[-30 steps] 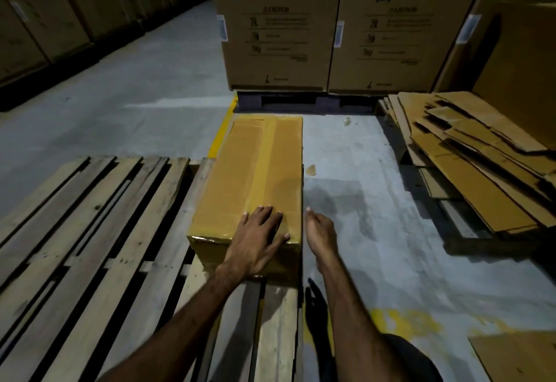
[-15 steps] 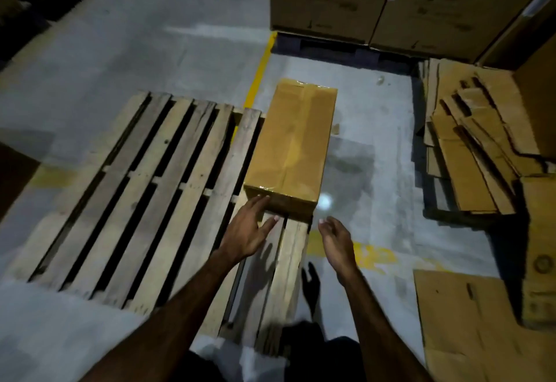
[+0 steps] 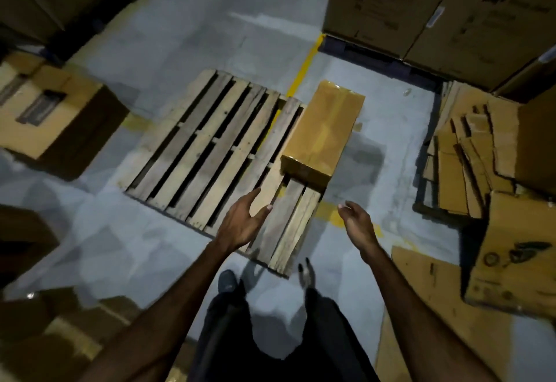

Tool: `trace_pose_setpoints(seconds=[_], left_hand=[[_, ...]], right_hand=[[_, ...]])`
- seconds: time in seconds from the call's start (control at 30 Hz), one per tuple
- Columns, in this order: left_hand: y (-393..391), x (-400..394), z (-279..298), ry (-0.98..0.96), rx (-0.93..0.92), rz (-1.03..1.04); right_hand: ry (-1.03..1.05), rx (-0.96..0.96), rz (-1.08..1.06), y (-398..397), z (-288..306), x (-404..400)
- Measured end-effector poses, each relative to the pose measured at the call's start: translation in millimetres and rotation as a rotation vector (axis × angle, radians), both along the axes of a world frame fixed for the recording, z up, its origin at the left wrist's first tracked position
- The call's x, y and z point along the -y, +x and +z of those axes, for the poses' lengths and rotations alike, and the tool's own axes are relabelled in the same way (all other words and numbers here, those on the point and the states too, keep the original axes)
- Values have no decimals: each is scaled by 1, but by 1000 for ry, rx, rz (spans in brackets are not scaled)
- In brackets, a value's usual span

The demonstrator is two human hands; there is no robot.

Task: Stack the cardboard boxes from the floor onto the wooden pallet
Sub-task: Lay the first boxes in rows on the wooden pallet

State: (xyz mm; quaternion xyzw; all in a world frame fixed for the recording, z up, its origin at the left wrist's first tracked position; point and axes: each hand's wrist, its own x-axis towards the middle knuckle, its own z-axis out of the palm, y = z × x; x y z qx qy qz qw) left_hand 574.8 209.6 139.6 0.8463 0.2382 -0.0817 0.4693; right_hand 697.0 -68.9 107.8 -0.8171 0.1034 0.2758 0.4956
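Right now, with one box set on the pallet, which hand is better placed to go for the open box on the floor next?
Left. The left hand is open on the side of the open box; the right hand hangs toward the flattened cardboard.

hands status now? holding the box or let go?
Left hand: open, holding nothing, clear of the taped box.
Right hand: open, holding nothing.

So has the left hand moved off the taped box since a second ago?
Yes. The left hand has drawn back from the taped cardboard box toward the pallet's near edge, touching nothing.
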Motion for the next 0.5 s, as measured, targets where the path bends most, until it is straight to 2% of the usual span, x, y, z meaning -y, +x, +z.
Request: trace_pose_setpoints(seconds=[0.23, 0.5], left_hand=[[-98, 46, 24, -37, -28, 335], [-226, 127, 22, -17, -64, 773]], right_hand=[[15, -12, 368, -26, 20, -6], [38, -46, 796, -87, 19, -38]])
